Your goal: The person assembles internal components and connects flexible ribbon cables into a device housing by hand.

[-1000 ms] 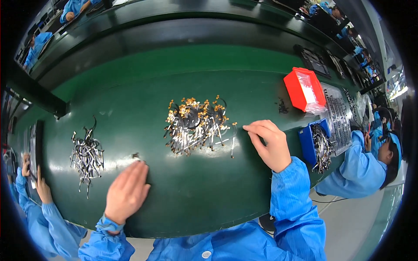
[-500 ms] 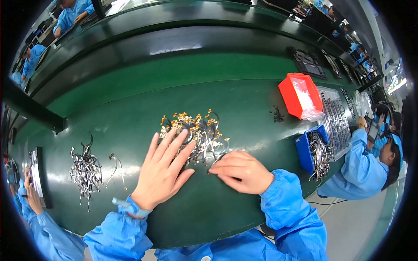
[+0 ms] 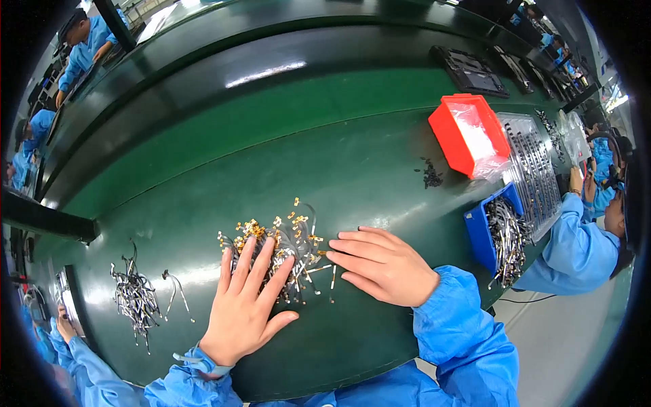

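Observation:
A loose heap of thin flat flex cables with gold and silver ends lies on the green table in front of me. My left hand rests palm down on its near left part, fingers spread, covering some of the cables. At the heap's right edge, my right hand is stretched out flat, its fingertips against or just beside the outermost cables. Nothing shows in its grasp. A second pile of silver and black cables lies off to the left, with a couple of separate cables beside it.
On the right stand a red bin with clear plastic inside, a blue bin full of cables, and a clear tray of small parts. Small black pieces lie nearby. Dark frames sit farther back. Co-workers sit on both sides.
My right hand has gone from pinched fingers at the heap's near right side to stretched out. My left hand stays on the heap. The view has shifted and tilted slightly.

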Motion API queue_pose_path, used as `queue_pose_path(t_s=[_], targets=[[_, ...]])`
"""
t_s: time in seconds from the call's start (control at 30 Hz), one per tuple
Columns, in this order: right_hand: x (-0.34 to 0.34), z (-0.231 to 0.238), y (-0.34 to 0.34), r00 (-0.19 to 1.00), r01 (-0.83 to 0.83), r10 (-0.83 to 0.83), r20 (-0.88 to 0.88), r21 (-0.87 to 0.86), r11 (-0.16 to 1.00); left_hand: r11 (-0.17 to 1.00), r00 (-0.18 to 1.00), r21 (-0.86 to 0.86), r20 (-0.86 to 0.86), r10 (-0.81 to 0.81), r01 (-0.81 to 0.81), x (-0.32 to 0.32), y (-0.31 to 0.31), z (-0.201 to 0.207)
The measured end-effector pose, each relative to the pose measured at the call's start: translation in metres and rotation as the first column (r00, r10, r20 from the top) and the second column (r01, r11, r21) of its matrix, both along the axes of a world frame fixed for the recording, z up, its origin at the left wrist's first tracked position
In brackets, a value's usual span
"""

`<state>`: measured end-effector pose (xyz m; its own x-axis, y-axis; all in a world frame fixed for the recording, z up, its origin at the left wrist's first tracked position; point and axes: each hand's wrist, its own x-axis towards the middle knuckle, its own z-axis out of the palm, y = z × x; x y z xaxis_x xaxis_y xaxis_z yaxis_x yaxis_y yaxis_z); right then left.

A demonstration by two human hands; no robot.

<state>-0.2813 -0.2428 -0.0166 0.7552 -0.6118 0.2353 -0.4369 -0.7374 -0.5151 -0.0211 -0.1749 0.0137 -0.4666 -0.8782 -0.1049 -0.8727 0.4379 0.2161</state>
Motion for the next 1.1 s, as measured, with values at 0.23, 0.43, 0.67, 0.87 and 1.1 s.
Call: queue_pose_path(t_s=[0.23, 0.43, 0.67, 0.87, 1.1], targets=[[0.000, 0.004, 0.003, 0.967, 0.110, -0.118, 0.224, 0.050, 0.993, 0.964, 0.989, -0.251, -0.095, -0.117, 0.090, -0.039, -0.023, -0.009], [-0.035, 0.000, -0.033, 0.679, 0.732, -0.691, 0.248, -0.157, 0.663, 0.944, 0.989, -0.311, -0.067, -0.134, 0.107, -0.052, -0.028, -0.021], [-0.047, -0.013, -0.031, 0.724, 0.690, -0.682, 0.107, -0.139, 0.710, 0.904, 0.909, -0.309, -0.202, -0.366, 0.295, -0.047, -0.023, -0.028], [-0.040, -0.001, -0.028, 0.860, 0.511, -0.507, 0.061, -0.070, 0.857, 0.849, 0.875, -0.408, -0.200, -0.441, 0.335, -0.046, -0.022, -0.028], [-0.047, 0.011, -0.023, 0.794, 0.604, -0.599, 0.100, -0.020, 0.797, 0.887, 0.921, -0.376, -0.168, -0.351, 0.270, -0.051, -0.026, -0.026]])
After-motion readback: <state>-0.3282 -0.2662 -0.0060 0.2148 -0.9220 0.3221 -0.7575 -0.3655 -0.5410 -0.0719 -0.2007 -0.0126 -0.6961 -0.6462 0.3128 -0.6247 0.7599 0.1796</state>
